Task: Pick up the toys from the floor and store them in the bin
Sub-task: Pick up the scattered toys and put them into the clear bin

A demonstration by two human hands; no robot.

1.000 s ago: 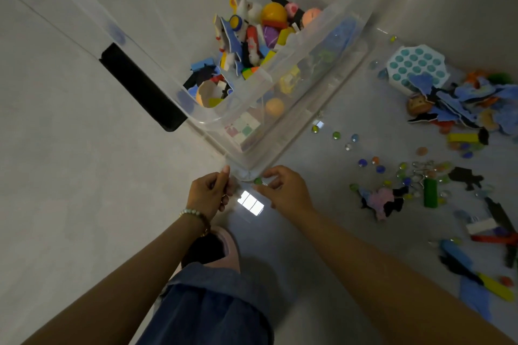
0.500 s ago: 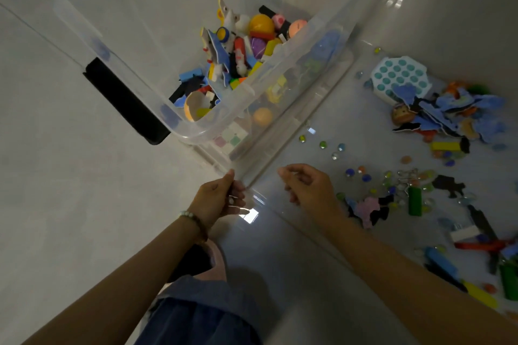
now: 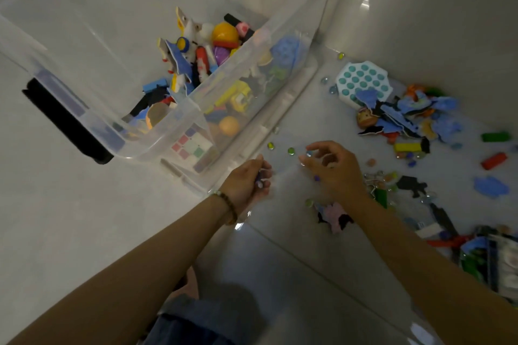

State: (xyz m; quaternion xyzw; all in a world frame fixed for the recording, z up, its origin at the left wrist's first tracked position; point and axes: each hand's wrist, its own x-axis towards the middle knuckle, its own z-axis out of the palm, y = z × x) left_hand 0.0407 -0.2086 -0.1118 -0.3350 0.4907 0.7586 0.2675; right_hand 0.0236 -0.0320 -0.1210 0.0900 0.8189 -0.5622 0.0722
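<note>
A clear plastic bin [image 3: 193, 102] stands on the floor at upper left, with several toys piled in its near corner. My left hand [image 3: 248, 179] is curled beside the bin's corner and holds small glass beads; a purple one shows between the fingers. My right hand [image 3: 333, 168] hovers low over the floor to the right, fingers spread and loosely curled. Its thumb and index tips sit on either side of a blue bead [image 3: 309, 153]. A green bead [image 3: 291, 151] and a yellowish bead [image 3: 270, 145] lie just left of it.
The bin's clear lid [image 3: 283, 109] lies under and beside it. Scattered on the floor at right are a teal pop toy [image 3: 361, 78], blue foam pieces [image 3: 414, 115], coloured blocks [image 3: 494, 137], more beads and a pink-and-black figure [image 3: 335, 216]. My knee is at bottom centre.
My right hand has moved right, away from my left hand, to the beads near the lid's edge, and its fingers have spread. My left hand stays curled by the bin's corner.
</note>
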